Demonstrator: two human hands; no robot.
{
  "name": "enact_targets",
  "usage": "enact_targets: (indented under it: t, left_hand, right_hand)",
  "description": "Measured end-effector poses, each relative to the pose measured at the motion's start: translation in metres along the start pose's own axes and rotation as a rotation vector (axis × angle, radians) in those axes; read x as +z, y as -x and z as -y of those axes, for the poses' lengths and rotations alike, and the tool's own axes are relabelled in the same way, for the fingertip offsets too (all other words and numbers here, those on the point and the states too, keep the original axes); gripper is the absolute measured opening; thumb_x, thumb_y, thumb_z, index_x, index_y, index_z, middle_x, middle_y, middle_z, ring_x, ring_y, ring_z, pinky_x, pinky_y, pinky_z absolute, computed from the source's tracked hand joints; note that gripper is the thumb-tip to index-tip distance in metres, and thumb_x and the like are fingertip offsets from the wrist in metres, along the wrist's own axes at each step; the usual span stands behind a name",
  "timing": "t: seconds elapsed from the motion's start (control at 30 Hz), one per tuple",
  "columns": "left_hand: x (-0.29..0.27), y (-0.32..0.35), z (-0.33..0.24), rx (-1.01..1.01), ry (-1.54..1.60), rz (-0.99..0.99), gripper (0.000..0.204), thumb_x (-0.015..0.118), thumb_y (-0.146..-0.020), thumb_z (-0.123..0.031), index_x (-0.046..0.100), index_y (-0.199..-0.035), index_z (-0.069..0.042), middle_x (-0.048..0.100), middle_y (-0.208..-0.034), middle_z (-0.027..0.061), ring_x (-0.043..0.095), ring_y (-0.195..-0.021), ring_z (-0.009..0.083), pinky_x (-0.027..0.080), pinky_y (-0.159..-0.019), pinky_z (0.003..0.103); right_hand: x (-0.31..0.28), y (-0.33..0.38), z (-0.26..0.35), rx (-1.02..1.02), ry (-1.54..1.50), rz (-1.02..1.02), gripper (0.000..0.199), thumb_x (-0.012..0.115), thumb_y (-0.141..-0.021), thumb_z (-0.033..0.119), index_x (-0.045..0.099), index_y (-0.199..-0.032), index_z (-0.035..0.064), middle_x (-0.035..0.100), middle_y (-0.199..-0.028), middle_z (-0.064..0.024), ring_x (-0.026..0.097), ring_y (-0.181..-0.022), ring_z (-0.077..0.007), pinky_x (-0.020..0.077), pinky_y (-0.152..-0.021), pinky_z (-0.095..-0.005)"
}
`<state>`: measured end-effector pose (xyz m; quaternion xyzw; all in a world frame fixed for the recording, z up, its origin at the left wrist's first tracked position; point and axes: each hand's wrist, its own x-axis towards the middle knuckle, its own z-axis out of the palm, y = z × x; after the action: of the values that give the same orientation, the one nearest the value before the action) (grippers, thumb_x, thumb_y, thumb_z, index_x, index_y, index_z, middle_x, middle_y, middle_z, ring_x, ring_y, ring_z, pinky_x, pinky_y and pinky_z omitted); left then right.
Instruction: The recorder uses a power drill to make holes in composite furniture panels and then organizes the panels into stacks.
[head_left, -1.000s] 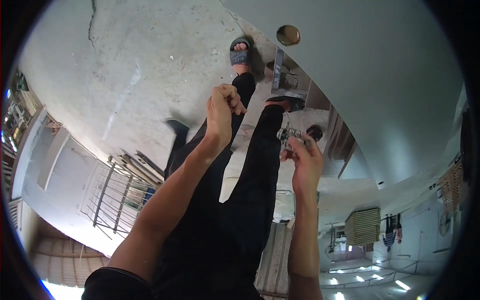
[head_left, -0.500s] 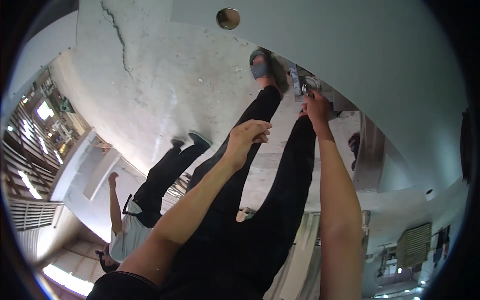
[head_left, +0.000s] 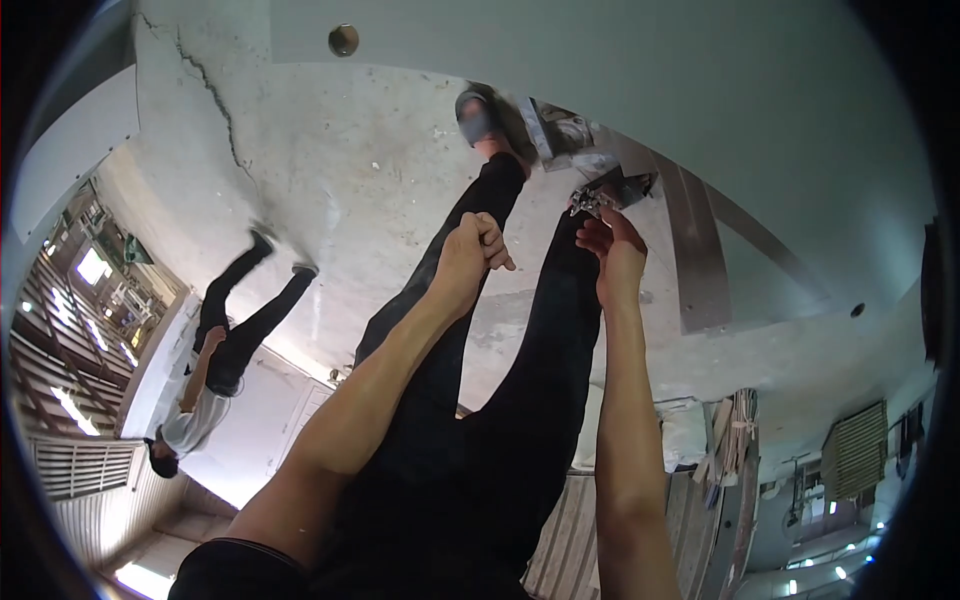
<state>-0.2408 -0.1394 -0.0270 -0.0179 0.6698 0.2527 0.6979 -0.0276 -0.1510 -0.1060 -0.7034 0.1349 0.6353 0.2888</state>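
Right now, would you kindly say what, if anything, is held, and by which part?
The right hand holds metal parts, apparently by their near end; left hand unclear.

The left forearm [head_left: 400,355] slants from 7 o'clock toward 1, elbow [head_left: 338,445] bent; the left hand [head_left: 466,258] sits near centre at 12, fingers loosely curled, one tip poking toward 4. The right forearm [head_left: 628,420] rises from 5 o'clock, nearly straight; the right hand [head_left: 622,258], at 2, bends its fingers toward 10.
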Motion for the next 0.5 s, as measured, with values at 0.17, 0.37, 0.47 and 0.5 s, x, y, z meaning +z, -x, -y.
enact_targets:
  t: [0.17, 0.37, 0.47, 0.5]
  left_hand:
    - [0.008, 0.006, 0.012, -0.022, -0.053, 0.04, 0.035, 0.043, -0.104, -0.03, 0.034, -0.075, -0.014, 0.029, -0.066, -0.0019, 0.033, -0.059, 0.0124, 0.048, -0.07, 0.034]
    - [0.017, 0.004, 0.014, 0.026, -0.02, 0.034, 0.022, 0.054, -0.105, -0.019, 0.06, -0.088, -0.005, 0.056, -0.082, 0.0024, 0.053, -0.07, 0.0127, 0.055, -0.08, 0.035]
    - [0.018, 0.005, 0.01, -0.016, 0.015, 0.074, 0.017, 0.068, -0.101, -0.015, 0.071, -0.11, -0.001, 0.071, -0.101, 0.0087, 0.065, -0.083, 0.0132, 0.057, -0.091, 0.033]
    - [0.018, 0.007, 0.01, -0.01, 0.018, 0.06, 0.015, 0.069, -0.1, -0.015, 0.071, -0.107, -0.002, 0.07, -0.099, 0.0074, 0.065, -0.082, 0.0128, 0.057, -0.091, 0.033]
  right_hand:
    - [-0.024, 0.011, 0.005, -0.027, -0.108, -0.001, 0.017, 0.067, -0.095, 0.011, 0.071, -0.104, -0.0023, 0.072, -0.086, -0.0137, 0.071, -0.071, -0.0239, 0.06, -0.064, -0.0338]
    - [-0.001, -0.079, 0.011, -0.104, -0.22, -0.067, 0.022, 0.066, -0.094, 0.005, 0.063, -0.115, -0.0021, 0.07, -0.096, -0.0144, 0.073, -0.086, -0.0268, 0.0636, -0.078, -0.0354]
    - [0.009, -0.122, 0.013, -0.148, -0.417, 0.045, 0.03, 0.066, -0.095, 0.007, 0.057, -0.123, -0.0022, 0.067, -0.109, -0.016, 0.071, -0.102, -0.0298, 0.0627, -0.09, -0.04]
    - [0.011, -0.133, 0.013, -0.155, -0.469, 0.054, 0.032, 0.065, -0.097, 0.009, 0.056, -0.126, -0.0025, 0.064, -0.116, -0.0163, 0.069, -0.108, -0.0314, 0.0611, -0.094, -0.0427]
